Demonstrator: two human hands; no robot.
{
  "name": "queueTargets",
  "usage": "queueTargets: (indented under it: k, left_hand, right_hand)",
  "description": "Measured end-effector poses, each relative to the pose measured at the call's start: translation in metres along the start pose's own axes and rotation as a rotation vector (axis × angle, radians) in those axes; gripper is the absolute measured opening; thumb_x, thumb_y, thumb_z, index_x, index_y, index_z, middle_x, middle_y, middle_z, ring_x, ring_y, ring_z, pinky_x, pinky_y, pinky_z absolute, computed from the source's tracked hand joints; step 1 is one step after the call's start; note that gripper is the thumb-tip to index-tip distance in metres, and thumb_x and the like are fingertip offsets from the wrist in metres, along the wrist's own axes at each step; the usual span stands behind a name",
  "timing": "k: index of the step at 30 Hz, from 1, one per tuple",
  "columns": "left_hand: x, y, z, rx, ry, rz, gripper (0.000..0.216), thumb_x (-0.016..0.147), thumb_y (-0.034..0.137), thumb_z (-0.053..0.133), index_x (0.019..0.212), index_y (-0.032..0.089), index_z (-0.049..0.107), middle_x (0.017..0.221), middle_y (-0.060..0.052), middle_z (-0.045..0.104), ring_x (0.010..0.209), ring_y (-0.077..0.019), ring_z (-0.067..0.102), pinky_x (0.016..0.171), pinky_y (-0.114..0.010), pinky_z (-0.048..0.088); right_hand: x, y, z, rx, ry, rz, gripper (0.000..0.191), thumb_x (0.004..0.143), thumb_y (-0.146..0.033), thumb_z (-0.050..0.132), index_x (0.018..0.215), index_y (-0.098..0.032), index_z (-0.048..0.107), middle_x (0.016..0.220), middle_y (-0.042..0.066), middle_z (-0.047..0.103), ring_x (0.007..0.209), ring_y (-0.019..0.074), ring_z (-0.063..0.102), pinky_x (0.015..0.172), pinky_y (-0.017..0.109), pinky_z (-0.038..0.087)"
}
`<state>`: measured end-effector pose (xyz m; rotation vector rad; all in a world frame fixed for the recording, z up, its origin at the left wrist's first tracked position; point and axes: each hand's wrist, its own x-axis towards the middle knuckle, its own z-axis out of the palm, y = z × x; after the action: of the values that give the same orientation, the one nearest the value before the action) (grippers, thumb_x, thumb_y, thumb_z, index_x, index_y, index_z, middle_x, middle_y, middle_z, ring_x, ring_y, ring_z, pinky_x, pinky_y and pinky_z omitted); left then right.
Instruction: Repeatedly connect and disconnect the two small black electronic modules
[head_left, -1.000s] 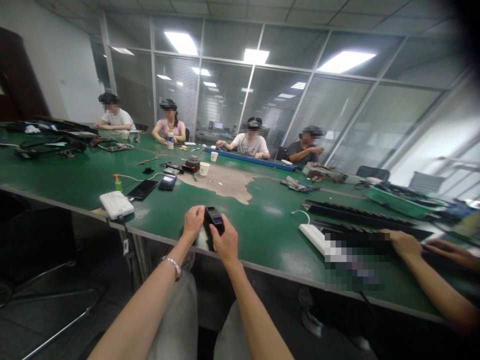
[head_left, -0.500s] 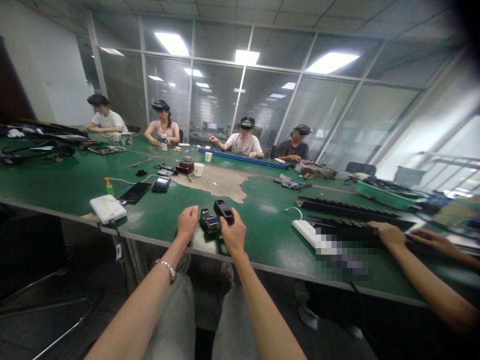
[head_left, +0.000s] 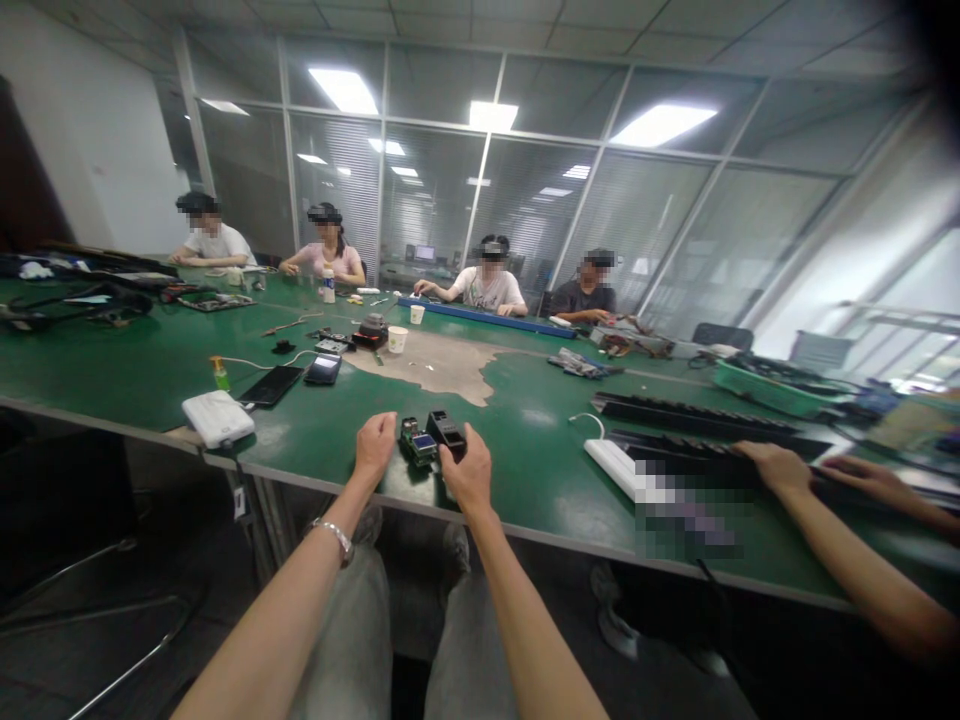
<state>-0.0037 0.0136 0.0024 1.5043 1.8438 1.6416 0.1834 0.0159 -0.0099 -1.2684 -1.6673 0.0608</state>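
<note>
My right hand (head_left: 469,470) grips a black plastic case (head_left: 445,428) with hollow openings, thumb on the near side and fingers around its right. Just left of the case lies a green circuit board module (head_left: 418,444) with a small bluish screen, close to the table's front edge. My left hand (head_left: 375,445) rests to the left of the board, apart from it. Its fingers are curled closed, and whatever may be inside them is hidden. A metal bracelet (head_left: 334,538) circles the left wrist.
A white power bank (head_left: 219,418), a black phone (head_left: 271,385) and a small device (head_left: 323,368) lie left on the green table. Paper cups (head_left: 397,340) stand further back. To the right are a white power strip (head_left: 611,466) and a co-worker's hands (head_left: 780,468). Several people sit opposite.
The black case in my right hand has tilted slightly, showing more of its openings. My left hand stays in place. Opposite, one person's arm has shifted left.
</note>
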Motion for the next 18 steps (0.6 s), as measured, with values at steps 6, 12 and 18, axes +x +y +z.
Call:
queueTargets:
  k: [6,12,18]
  left_hand:
    - [-0.001,0.004,-0.001,-0.001,0.006,-0.002,0.035,0.092,0.035,0.042,0.099,0.019,0.072,0.110,-0.009,0.072,0.103,-0.0200,0.065,0.093,-0.031,0.046]
    - [0.001,0.002,-0.001,0.001,0.000,0.002,0.036,0.092,0.036,0.041,0.101,0.019,0.072,0.110,-0.010,0.071,0.102,-0.0207,0.065,0.092,-0.032,0.047]
    - [0.004,-0.003,0.001,-0.011,0.005,-0.018,0.037,0.093,0.034,0.039,0.104,0.017,0.071,0.110,-0.010,0.072,0.100,-0.0201,0.065,0.091,-0.031,0.047]
  right_hand:
    - [-0.001,0.000,-0.002,0.036,-0.066,-0.018,0.052,0.080,-0.028,0.058,0.127,-0.009,0.055,0.120,0.018,0.064,0.112,0.0287,0.059,0.099,0.044,0.044]
    - [0.006,-0.014,-0.008,0.148,0.003,0.098,0.050,0.083,-0.036,0.057,0.127,-0.013,0.057,0.122,0.015,0.064,0.113,0.0263,0.060,0.099,0.041,0.045]
    - [0.020,-0.050,-0.007,0.184,-0.016,0.073,0.048,0.082,-0.036,0.060,0.124,-0.013,0.059,0.121,0.013,0.065,0.111,0.0259,0.061,0.098,0.038,0.045]
